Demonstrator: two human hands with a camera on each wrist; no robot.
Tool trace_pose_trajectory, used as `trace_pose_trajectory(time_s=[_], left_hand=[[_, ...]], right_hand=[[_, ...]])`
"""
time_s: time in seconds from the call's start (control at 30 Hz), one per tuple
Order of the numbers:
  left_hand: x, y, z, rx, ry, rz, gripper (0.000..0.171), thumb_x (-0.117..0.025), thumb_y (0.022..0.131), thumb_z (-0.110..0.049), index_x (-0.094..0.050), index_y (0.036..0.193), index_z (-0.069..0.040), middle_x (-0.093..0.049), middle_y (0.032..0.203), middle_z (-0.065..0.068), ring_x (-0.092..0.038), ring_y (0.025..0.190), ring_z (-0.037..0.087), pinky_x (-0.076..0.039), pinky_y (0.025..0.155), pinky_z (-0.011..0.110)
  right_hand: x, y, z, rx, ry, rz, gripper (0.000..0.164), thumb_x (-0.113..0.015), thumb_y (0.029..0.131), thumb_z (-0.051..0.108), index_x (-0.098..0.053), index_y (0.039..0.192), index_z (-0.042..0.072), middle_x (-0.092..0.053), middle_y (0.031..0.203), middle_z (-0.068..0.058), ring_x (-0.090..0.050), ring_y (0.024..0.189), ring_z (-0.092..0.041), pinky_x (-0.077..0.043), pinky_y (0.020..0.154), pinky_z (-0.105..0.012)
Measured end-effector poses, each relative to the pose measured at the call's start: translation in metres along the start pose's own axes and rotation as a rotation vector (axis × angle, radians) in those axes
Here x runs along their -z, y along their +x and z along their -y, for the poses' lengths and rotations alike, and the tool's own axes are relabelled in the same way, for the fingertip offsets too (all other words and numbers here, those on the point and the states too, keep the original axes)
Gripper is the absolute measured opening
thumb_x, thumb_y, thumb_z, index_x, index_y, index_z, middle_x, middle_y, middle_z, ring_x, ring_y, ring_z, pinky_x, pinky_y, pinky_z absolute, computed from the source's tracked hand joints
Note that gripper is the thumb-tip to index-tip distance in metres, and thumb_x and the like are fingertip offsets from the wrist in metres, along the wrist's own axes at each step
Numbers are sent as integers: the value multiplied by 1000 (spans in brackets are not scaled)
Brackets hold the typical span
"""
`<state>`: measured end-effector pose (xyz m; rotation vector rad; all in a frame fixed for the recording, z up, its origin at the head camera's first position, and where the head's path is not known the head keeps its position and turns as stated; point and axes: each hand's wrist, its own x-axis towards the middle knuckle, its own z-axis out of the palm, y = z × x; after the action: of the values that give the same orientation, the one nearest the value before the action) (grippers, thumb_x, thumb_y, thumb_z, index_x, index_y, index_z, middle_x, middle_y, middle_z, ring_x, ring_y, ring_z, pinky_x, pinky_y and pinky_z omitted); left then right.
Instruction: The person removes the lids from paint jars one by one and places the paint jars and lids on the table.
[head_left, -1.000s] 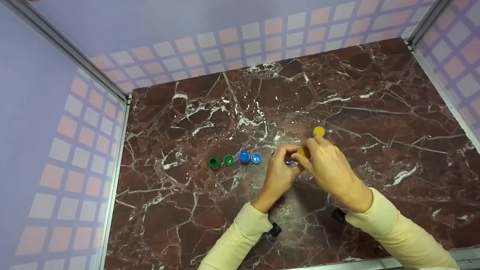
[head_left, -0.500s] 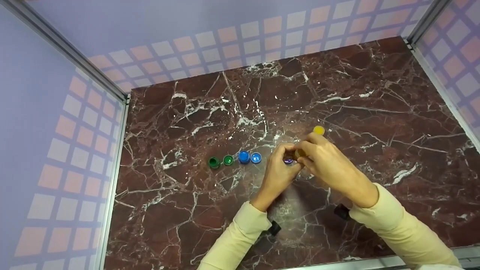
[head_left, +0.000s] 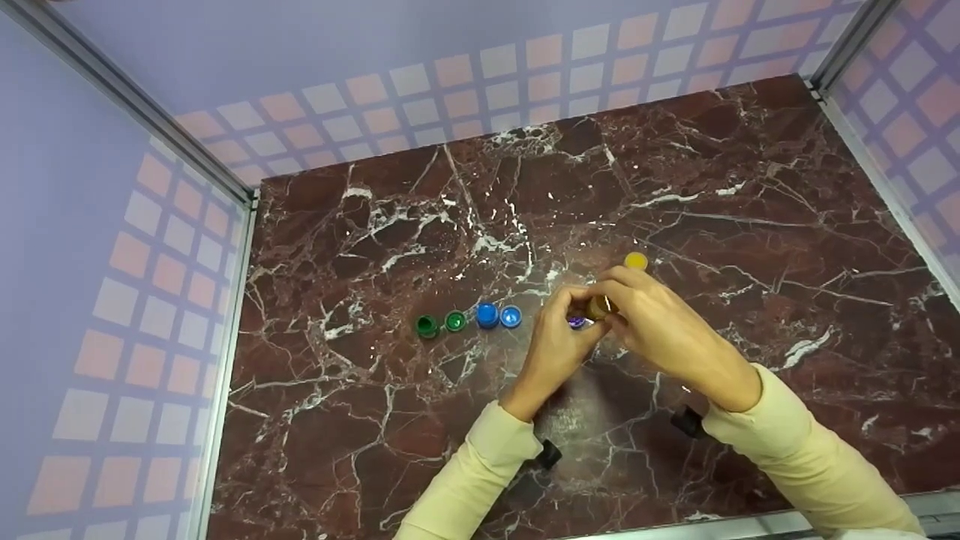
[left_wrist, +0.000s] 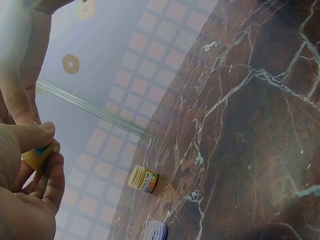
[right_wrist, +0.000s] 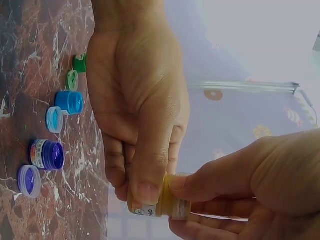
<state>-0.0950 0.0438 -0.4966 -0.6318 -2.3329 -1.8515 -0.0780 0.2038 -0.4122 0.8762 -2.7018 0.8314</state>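
My left hand [head_left: 559, 345] grips the labelled body of a small yellow paint jar [right_wrist: 156, 202]. The fingers and thumb of my right hand [head_left: 664, 330] pinch its clear-rimmed lid [right_wrist: 181, 207] at the other end. Held this way, the jar lies sideways between both hands in the right wrist view. Beneath the hands are an uncovered purple paint jar [right_wrist: 47, 155] and its upturned lid [right_wrist: 30, 181]. Just beyond my right hand's fingers, another yellow paint jar [left_wrist: 144, 180] stands upright on the table.
Left of my hands, a blue paint jar [head_left: 487, 315] and its lid [head_left: 511, 316] stand in a row with a green jar [head_left: 427, 325] and its lid [head_left: 455, 321]. The marbled table [head_left: 337, 435] is bordered by light purple walls [head_left: 337, 45] with tile patterns.
My right hand has turned and shifted slightly around the held jar, whose yellow top has tilted from view. More of the purple lid shows between the hands. My left hand stays nearly still.
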Motion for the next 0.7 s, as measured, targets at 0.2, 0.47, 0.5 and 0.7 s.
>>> trace_pose_trajectory(time_s=[0.2,0.47,0.5,0.7], left_hand=[[-1,0,-1,-3,-36,22,33,-80,84,4,-65,113,5,-67,110,14,-68,97,20,-57,87,26],[-2,-1,2,-1,-50,33,34,-81,85,2,-64,114,5,-66,112,15,-68,98,23,-57,89,27],[-3,-1,2,2,-51,34,34,-81,85,2,-64,114,5,-66,112,15,-68,98,23,-57,89,27],[-3,-1,1,21,-53,47,35,-81,87,-1,-64,118,4,-67,112,14,-69,98,20,-56,89,26]], right_hand=[[2,-1,-1,-6,-9,7,44,-78,71,-20,-71,112,-6,-67,112,-15,-66,100,-30,-58,89,-38],[5,-3,-4,-18,27,-3,42,-80,73,-18,-70,112,-7,-65,116,-18,-66,100,-31,-59,85,-39],[5,-4,-4,-16,38,-14,41,-80,73,-18,-69,112,-7,-65,114,-17,-66,97,-29,-60,82,-38],[6,-5,-10,-46,142,-74,37,-78,77,-18,-66,108,-5,-60,102,-9,-65,88,-19,-59,76,-31]])
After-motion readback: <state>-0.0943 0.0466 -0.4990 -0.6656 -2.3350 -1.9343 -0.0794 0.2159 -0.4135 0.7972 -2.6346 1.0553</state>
